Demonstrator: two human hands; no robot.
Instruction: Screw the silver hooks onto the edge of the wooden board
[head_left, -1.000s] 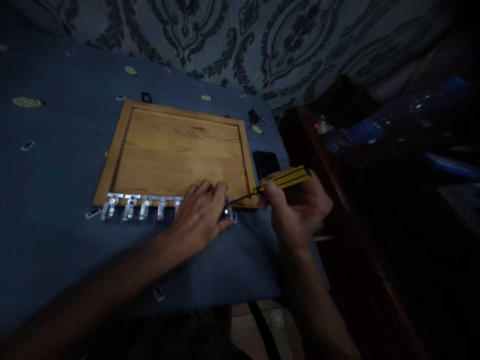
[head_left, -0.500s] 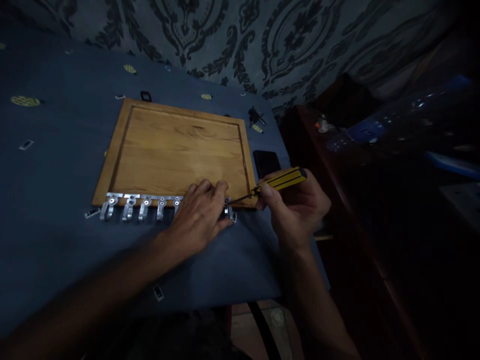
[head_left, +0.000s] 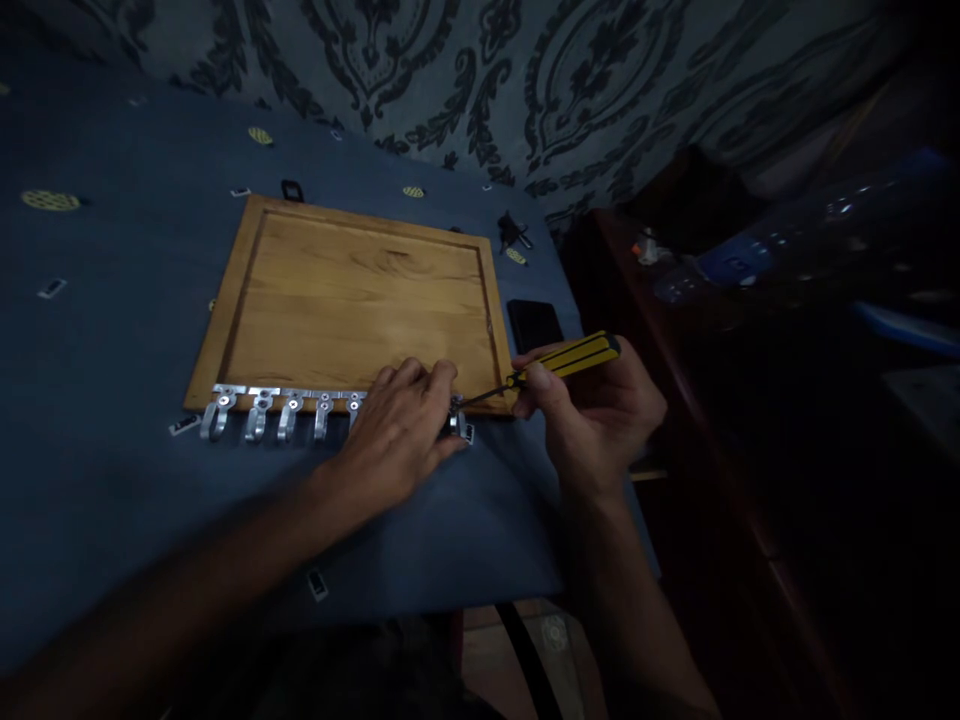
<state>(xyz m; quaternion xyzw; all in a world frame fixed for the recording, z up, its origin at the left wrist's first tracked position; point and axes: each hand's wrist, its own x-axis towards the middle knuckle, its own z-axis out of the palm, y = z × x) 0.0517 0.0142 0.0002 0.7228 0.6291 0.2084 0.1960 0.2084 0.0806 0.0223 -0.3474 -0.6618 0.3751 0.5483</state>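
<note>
A wooden board (head_left: 352, 300) with a raised rim lies flat on a blue cloth. Along its near edge runs a metal rail of hooks (head_left: 270, 410). My left hand (head_left: 401, 430) lies palm down over the right part of that rail, its fingers curled and pressing it against the board. My right hand (head_left: 592, 415) is closed round a yellow and black screwdriver (head_left: 559, 362). The screwdriver's thin shaft slants down to the left, and its tip meets the rail's right end beside my left fingertips. Whatever is under the tip is hidden in the dim light.
A dark phone (head_left: 534, 322) lies just right of the board. A small dark object (head_left: 512, 235) sits beyond the board's far right corner. The blue cloth (head_left: 112, 330) ends at a table edge on the right, with dark furniture (head_left: 675, 260) beyond. A patterned wall rises behind.
My right hand has shifted slightly on the screwdriver handle, which has tilted a little. My left hand and the board stay where they were.
</note>
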